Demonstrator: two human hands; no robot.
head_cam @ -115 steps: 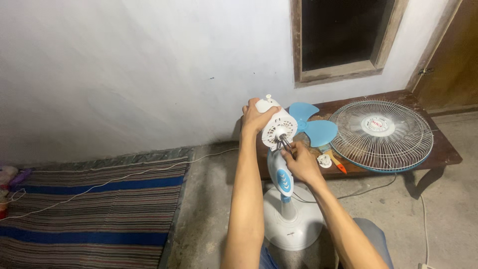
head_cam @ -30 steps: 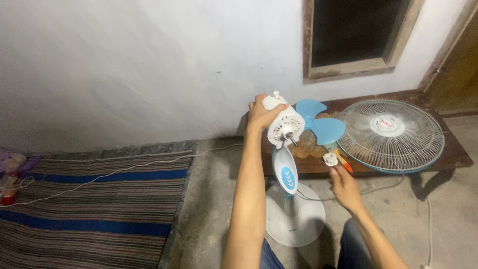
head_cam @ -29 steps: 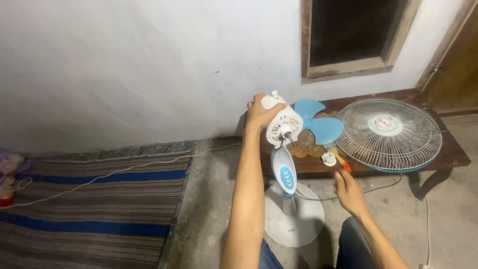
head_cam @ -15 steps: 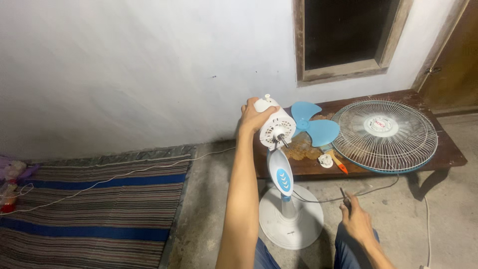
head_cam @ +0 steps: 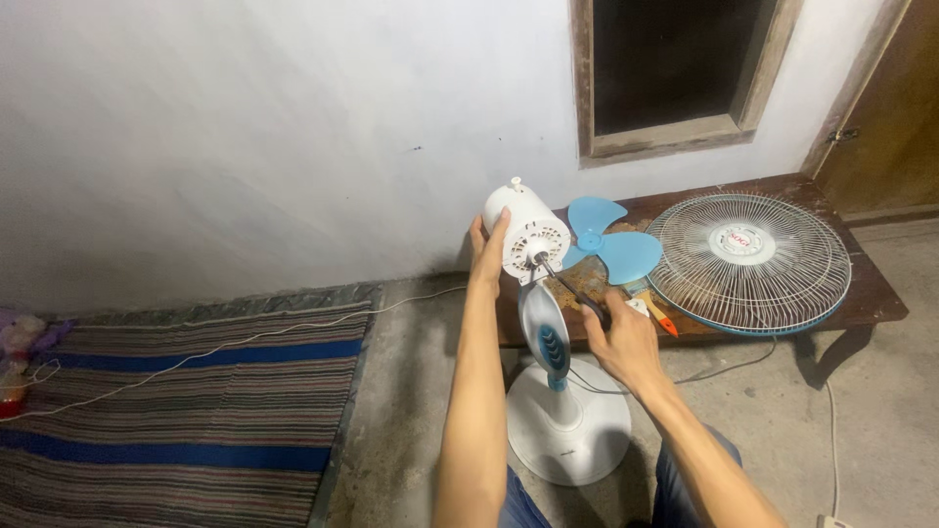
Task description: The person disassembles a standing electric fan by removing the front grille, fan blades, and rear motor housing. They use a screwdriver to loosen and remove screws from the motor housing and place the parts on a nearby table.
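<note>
left hand (head_cam: 486, 256) grips fan motor (head_cam: 525, 235); right hand (head_cam: 622, 342) probably holds screwdriver (head_cam: 575, 293).

A plain room of a home: a whitewashed wall (head_cam: 245, 127) with a wood-framed window (head_cam: 675, 78), a concrete floor (head_cam: 411, 391), a striped rug (head_cam: 166, 420), and a low wooden worktop (head_cam: 871, 293).
</note>
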